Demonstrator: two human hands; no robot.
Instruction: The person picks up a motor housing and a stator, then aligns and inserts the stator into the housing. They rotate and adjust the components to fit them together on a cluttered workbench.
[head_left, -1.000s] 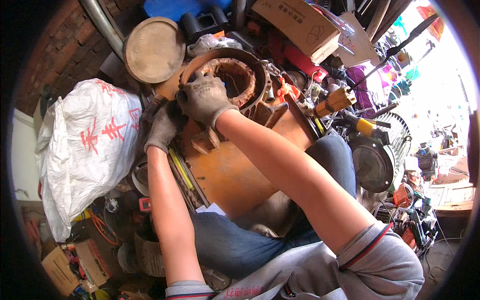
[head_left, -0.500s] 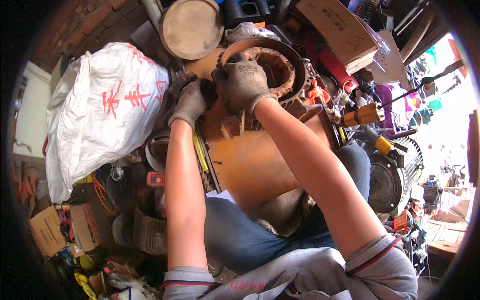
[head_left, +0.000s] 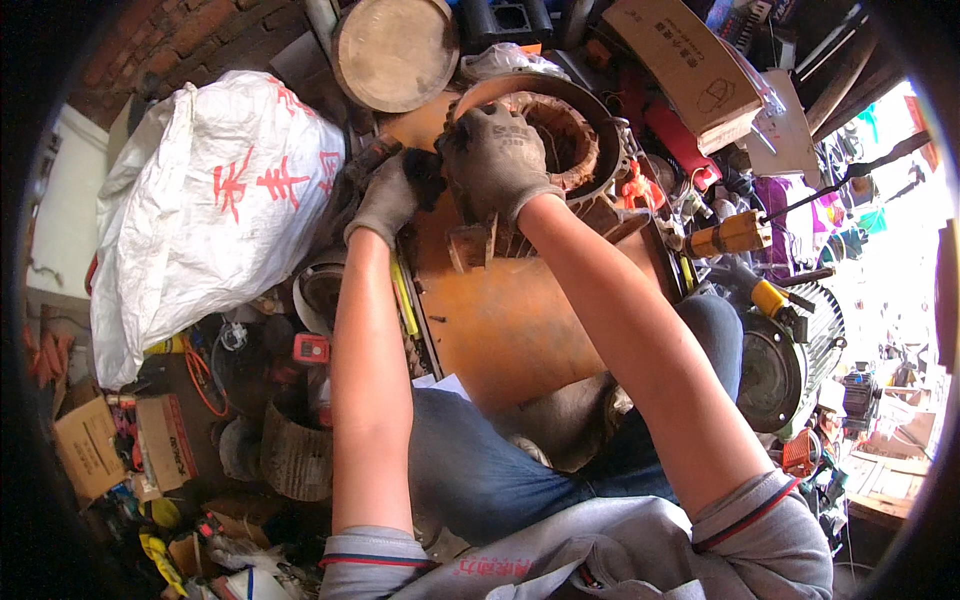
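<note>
A round motor housing (head_left: pixel 597 107) with a ring of copper-coloured winding (head_left: pixel 577 140) inside lies at the far end of a worn orange-brown bench top (head_left: pixel 500 325). My right hand (head_left: pixel 500 155), in a grey work glove with dark fingers, is closed over the left side of the housing at its rim. Just left of it my left hand (head_left: pixel 393 192), gloved alike, has its fingers curled beside the housing. Whatever those fingers hold, if anything, is hidden by the dark glove. A foot of the housing (head_left: pixel 470 247) sticks out below my right hand.
A white woven sack (head_left: pixel 220 210) bulges at the left. Beyond stand a round wooden disc (head_left: pixel 395 55) and a cardboard box (head_left: pixel 685 70). To the right are a yellow-handled tool (head_left: pixel 730 235) and a finned electric motor (head_left: pixel 800 355). Cardboard boxes (head_left: pixel 90 450) and clutter fill the lower left.
The whole view has shifted slightly, with the bench items appearing a little further right. Both hands stay at the housing's left side with little change in grip.
</note>
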